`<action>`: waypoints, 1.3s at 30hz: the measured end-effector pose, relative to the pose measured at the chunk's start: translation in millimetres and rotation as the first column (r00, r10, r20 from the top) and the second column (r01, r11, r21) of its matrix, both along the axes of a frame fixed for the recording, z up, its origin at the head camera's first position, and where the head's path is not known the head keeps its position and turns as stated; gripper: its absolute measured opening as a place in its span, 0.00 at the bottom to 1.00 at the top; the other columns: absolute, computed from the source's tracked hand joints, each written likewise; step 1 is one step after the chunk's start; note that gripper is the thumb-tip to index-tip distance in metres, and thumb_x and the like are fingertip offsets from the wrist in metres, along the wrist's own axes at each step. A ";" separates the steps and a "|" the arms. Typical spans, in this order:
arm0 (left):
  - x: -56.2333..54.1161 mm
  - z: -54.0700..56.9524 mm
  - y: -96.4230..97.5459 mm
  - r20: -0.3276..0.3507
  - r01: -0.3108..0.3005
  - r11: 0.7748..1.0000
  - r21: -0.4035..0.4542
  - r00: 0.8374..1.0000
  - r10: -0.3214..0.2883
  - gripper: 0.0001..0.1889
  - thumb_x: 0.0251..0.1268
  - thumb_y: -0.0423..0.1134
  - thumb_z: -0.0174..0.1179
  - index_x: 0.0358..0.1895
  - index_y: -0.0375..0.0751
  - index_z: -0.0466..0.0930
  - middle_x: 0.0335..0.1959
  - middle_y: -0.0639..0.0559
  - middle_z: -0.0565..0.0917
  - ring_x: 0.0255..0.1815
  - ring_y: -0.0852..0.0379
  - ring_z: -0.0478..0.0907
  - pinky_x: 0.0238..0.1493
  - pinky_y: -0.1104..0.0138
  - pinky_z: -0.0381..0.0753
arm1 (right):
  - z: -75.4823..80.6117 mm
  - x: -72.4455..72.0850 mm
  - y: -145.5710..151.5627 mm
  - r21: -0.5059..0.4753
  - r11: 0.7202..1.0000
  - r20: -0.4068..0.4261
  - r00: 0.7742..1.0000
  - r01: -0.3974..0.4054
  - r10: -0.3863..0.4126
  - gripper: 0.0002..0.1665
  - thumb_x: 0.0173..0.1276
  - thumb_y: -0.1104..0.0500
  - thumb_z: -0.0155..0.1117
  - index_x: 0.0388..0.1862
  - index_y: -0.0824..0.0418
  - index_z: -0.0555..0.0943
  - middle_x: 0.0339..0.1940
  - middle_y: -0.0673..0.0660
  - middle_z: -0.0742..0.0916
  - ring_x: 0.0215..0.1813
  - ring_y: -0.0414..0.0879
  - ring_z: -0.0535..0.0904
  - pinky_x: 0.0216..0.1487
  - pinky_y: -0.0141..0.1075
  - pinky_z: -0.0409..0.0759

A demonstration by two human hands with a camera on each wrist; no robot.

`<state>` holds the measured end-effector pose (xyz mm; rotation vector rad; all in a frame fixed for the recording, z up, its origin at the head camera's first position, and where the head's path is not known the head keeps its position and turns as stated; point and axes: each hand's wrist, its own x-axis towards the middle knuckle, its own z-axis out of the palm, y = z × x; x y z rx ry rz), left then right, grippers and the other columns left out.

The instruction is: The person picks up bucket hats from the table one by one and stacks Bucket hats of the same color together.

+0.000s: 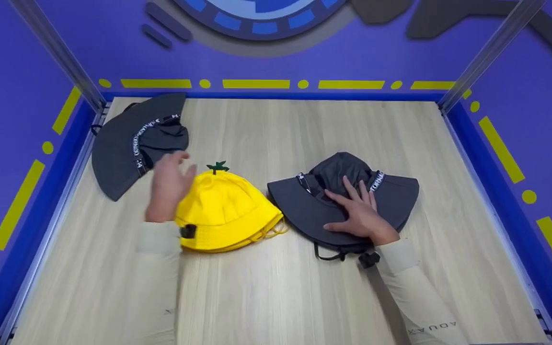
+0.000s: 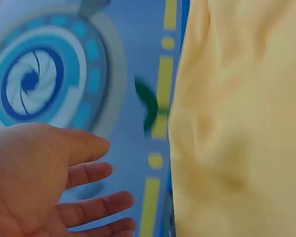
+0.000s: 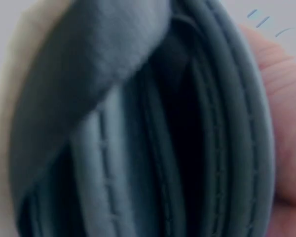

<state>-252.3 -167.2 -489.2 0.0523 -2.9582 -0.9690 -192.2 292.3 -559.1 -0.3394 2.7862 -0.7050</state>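
Observation:
A yellow bucket hat with a green leaf tip lies in the middle left of the table. My left hand, slightly blurred, is beside its left edge with fingers loosely spread and nothing held; in the left wrist view, the yellow cloth stands to the right of the fingers. On the right lies a dark grey wide-brimmed hat with a lettered band. My right hand rests on its crown and brim, fingers spread. Close up, the right wrist view shows the stitched grey brim edges.
Another dark grey hat with a lettered band lies at the back left of the wooden table. Blue panels with yellow marks wall the back and sides. Black cord and a black clip stick out below the right hat.

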 end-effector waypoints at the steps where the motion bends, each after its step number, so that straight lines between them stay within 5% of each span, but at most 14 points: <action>1: -3.2 -0.5 -13.4 0.071 -0.013 1.000 -0.013 0.997 0.014 0.24 0.77 0.45 0.56 0.70 0.38 0.71 0.67 0.31 0.73 0.68 0.32 0.67 0.70 0.41 0.69 | -0.3 0.2 -0.6 0.004 1.000 0.006 1.000 0.000 0.000 0.56 0.54 0.32 0.77 0.80 0.40 0.65 0.88 0.60 0.45 0.84 0.72 0.27 0.77 0.72 0.29; 4: -12.2 -3.5 -50.7 0.269 -0.011 0.997 -0.072 0.963 0.030 0.33 0.77 0.51 0.55 0.78 0.43 0.60 0.75 0.28 0.60 0.73 0.27 0.55 0.72 0.34 0.61 | 0.2 0.0 -2.3 0.008 1.000 0.015 1.000 0.006 -0.006 0.56 0.54 0.32 0.78 0.80 0.40 0.66 0.88 0.60 0.45 0.84 0.72 0.27 0.76 0.72 0.28; 7: -20.0 -10.5 -80.3 0.371 0.006 0.992 -0.125 0.928 0.042 0.40 0.76 0.55 0.56 0.82 0.45 0.51 0.79 0.24 0.47 0.75 0.22 0.45 0.73 0.28 0.50 | 2.2 -0.6 -3.0 0.015 1.000 0.016 1.000 0.019 -0.019 0.56 0.53 0.33 0.78 0.80 0.40 0.66 0.88 0.59 0.46 0.84 0.72 0.28 0.77 0.72 0.29; 15: -26.9 -43.8 -122.8 0.213 -0.012 0.975 -0.223 0.975 0.061 0.55 0.65 0.59 0.65 0.84 0.45 0.39 0.80 0.21 0.32 0.78 0.15 0.28 0.75 0.27 0.32 | 3.8 -0.8 -2.7 0.027 0.999 0.023 0.999 0.027 -0.027 0.56 0.53 0.34 0.79 0.80 0.41 0.67 0.87 0.60 0.47 0.84 0.72 0.29 0.77 0.72 0.29; 23: -27.6 -62.9 -143.5 0.223 -0.003 0.963 -0.270 0.973 0.065 0.62 0.57 0.72 0.63 0.84 0.43 0.38 0.79 0.18 0.34 0.76 0.12 0.28 0.73 0.24 0.35 | 3.1 -1.1 -3.6 0.029 0.999 0.019 1.000 0.022 -0.023 0.56 0.53 0.34 0.79 0.79 0.40 0.67 0.87 0.60 0.48 0.84 0.72 0.29 0.77 0.72 0.29; 31: -30.5 -65.6 -152.6 0.207 -0.038 0.964 -0.263 0.974 0.095 0.47 0.71 0.62 0.59 0.83 0.46 0.45 0.78 0.19 0.46 0.68 0.03 0.45 0.68 0.21 0.50 | 3.7 -0.5 -4.2 0.027 1.000 0.006 1.000 0.013 -0.013 0.56 0.53 0.34 0.79 0.79 0.41 0.67 0.87 0.61 0.49 0.84 0.73 0.30 0.76 0.73 0.30; 39: -33.8 -62.7 -156.1 0.201 -0.064 0.939 -0.337 0.970 0.138 0.39 0.76 0.53 0.56 0.80 0.39 0.52 0.73 0.19 0.58 0.59 0.08 0.63 0.62 0.26 0.67 | 4.5 0.1 -2.8 0.036 0.999 0.005 1.000 0.017 -0.018 0.55 0.53 0.34 0.79 0.79 0.41 0.67 0.87 0.61 0.49 0.84 0.73 0.30 0.77 0.73 0.30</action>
